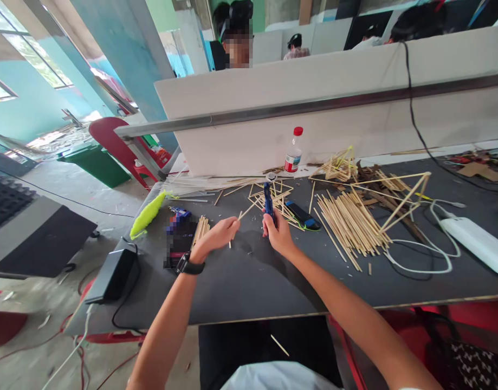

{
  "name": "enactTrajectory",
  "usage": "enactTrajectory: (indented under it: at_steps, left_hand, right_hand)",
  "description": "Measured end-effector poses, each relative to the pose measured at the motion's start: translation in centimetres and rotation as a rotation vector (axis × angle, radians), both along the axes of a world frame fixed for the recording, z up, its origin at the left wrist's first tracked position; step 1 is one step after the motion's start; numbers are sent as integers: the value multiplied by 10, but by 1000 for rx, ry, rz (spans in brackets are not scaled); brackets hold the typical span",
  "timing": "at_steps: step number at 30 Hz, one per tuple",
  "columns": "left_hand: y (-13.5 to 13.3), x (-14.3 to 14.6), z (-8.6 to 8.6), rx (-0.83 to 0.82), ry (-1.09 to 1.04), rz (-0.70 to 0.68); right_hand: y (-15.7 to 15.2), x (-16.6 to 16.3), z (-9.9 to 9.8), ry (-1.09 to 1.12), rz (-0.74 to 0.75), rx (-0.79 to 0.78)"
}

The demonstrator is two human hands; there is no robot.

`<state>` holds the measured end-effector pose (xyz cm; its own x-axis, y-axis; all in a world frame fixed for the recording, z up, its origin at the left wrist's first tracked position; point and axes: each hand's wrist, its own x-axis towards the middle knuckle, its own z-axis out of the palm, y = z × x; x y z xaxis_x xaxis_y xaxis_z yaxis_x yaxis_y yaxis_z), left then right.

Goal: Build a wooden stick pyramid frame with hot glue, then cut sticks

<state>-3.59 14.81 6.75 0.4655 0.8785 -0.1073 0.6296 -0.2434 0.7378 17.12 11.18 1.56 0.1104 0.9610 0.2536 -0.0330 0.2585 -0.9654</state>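
My left hand [225, 232], a black watch on its wrist, is closed in a pinch on thin wooden sticks [247, 210]. One stick slants up to the right, and another points down below the fingers. My right hand [278, 230] is wrapped round what looks like a blue glue gun [268, 198], held upright. Behind it are joined stick frames [283, 189] and a small round silver object [271, 177]. A dark phone-like object [302, 215] lies to the right of my right hand. Beside my left wrist is a small bundle of short sticks [201, 230].
A large pile of sticks [350, 225] and a stick frame [407, 197] lie right, near a white power bank [476, 244] with its cable. A red-capped bottle [293, 151] stands by the white partition [240, 146]. Left are a yellow-green pouch [148, 215] and a black box [111, 276].
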Motion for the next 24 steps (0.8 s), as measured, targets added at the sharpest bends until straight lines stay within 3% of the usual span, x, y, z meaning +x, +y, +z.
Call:
enactTrajectory:
  at_steps: [4, 10, 13, 17, 20, 24]
  left_hand:
    - [-15, 36, -8, -274, -406, -67]
    - [-25, 53, -33, -332, -427, -144]
    - [-26, 51, -37, -264, -393, -184]
    - [-26, 38, -25, -21, -208, -179]
    - [-20, 17, -10, 176, -13, -39]
    - [-2, -19, -4, 184, 201, 157]
  right_hand:
    - [3, 0, 4, 50, -22, -92]
    - [2, -1, 13, -28, -22, -23]
    - [3, 0, 13, -29, -12, -34]
    - [10, 6, 11, 117, -50, -90]
    - [17, 13, 12, 233, -102, -90]
    - [24, 18, 12, 282, -143, -110]
